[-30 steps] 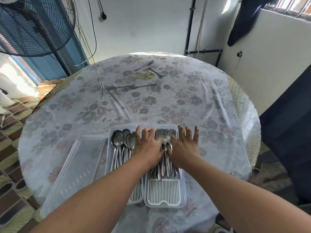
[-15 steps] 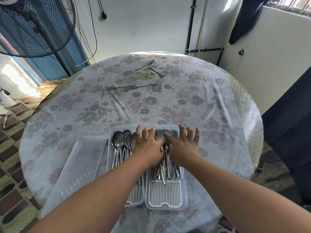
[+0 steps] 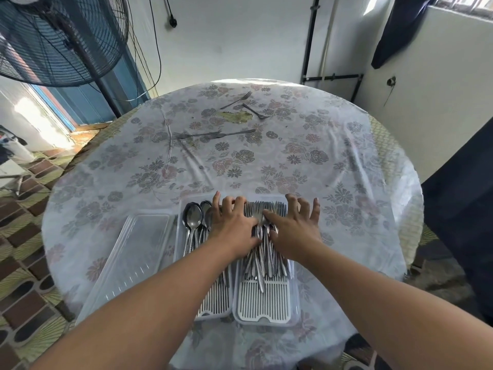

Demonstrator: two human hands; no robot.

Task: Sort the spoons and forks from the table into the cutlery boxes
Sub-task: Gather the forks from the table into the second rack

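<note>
Over the right box (image 3: 266, 311) your left hand (image 3: 233, 225) and right hand (image 3: 293, 231) press flat, fingers spread, evening the forks (image 3: 262, 252); next, I judge, fetch the far forks (image 3: 213, 134).

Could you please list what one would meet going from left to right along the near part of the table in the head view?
Clear plastic lid → spoons in the left box → left hand → forks in the right box → right hand.

4 forks (image 3: 213, 134) obstruct far tabletop (image 3: 306, 145).
</note>
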